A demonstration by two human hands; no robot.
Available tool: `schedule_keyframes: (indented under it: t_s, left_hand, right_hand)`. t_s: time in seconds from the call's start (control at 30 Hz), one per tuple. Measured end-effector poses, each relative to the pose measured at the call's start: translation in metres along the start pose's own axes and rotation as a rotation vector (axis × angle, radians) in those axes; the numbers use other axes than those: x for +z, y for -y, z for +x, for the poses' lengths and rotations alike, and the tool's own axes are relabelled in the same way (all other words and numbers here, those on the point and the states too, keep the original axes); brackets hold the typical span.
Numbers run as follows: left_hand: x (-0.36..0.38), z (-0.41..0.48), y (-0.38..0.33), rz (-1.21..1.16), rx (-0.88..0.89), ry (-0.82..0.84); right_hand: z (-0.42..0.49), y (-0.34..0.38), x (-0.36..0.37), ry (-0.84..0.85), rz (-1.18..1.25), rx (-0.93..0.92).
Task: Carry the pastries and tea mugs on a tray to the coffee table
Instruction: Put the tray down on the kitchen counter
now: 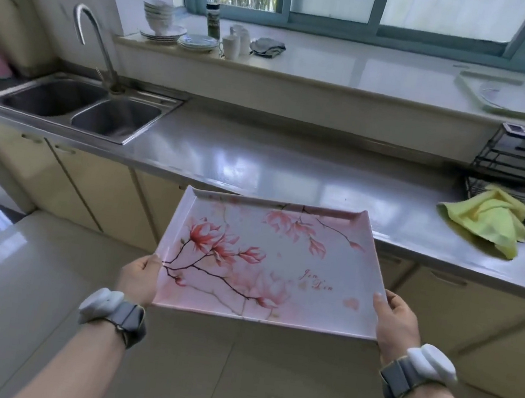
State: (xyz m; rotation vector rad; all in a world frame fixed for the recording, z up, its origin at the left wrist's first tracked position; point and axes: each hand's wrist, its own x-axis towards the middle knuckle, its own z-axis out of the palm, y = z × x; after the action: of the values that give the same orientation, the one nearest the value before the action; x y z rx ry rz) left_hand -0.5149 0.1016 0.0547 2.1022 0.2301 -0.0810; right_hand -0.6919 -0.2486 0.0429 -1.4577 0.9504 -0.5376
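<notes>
Both hands grip the near corners of the flowered tray, left hand and right hand each with thumb over the rim and fingers under, likely to keep it level. It hangs bare in the air just near of the steel tabletop. White mugs stand far off on the window ledge; no pastries show, so loading seemingly comes next.
</notes>
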Motion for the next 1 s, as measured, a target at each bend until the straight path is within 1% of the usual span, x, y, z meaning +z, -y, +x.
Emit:
schedule_keyframes:
  t_s: [0.1, 0.17, 0.33, 0.4, 0.47, 0.57, 0.67, 0.7, 0.73, 0.87, 1.0]
  left_hand:
    - [0.033, 0.047, -0.031, -0.012, -0.034, -0.013]
    - [0.043, 0.061, -0.045, -0.016, -0.031, -0.016]
    - [0.071, 0.124, -0.067, -0.010, -0.051, -0.052]
    - [0.080, 0.158, -0.073, 0.036, -0.066, -0.071]
    - [0.083, 0.173, -0.080, 0.080, -0.057, -0.081]
    - [0.094, 0.222, -0.089, 0.175, -0.037, -0.053]
    - [0.104, 0.288, -0.098, 0.277, -0.018, 0.012]
    - [0.107, 0.319, -0.101, 0.292, -0.022, 0.020]
    - [0.109, 0.324, -0.105, 0.299, -0.039, 0.025]
    - [0.116, 0.412, -0.117, 0.263, -0.070, -0.016]
    - [0.124, 0.479, -0.117, 0.340, -0.037, -0.003]
  right_hand:
    - [0.065, 0.030, 0.024, 0.014, -0.035, 0.006]
    - [0.086, 0.045, 0.034, 0.016, -0.068, 0.006]
    - [0.155, 0.061, 0.077, 0.074, -0.167, 0.024]
    - [0.185, 0.059, 0.102, 0.091, -0.226, 0.038]
    - [0.196, 0.062, 0.117, 0.100, -0.242, 0.079]
    - [0.228, 0.065, 0.155, 0.089, -0.206, 0.126]
    - [0.263, 0.071, 0.205, 0.032, -0.187, 0.107]
    - [0.278, 0.074, 0.228, 0.013, -0.170, 0.113]
    - [0.279, 0.077, 0.233, 0.004, -0.159, 0.122]
    - [0.318, 0.080, 0.303, 0.003, -0.137, 0.172]
    - [0.338, 0.073, 0.349, -0.014, -0.106, 0.256]
